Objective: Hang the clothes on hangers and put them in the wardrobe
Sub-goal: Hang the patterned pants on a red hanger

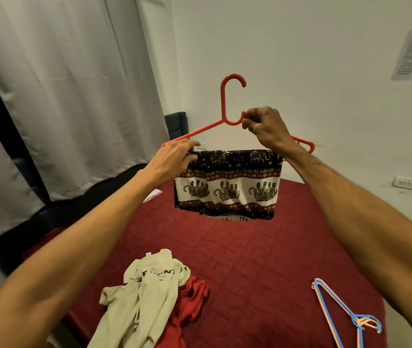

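- Head view: a person is holding an orange hanger (225, 106) up above a bed with a red quilt (262, 259).
- The right hand (265, 126) is pinching the base of the hanger's hook, fingers closed around it.
- The left hand (175, 159) is gripping the hanger's left arm and the edge of the elephant-print cloth (230, 184), which is hanging folded over the bar between and below both hands.
- Far below the left hand, a beige shirt (144, 290) is lying over a red garment (190, 305).
- Below the right forearm, blue and peach hangers (348, 312) are lying on the quilt.
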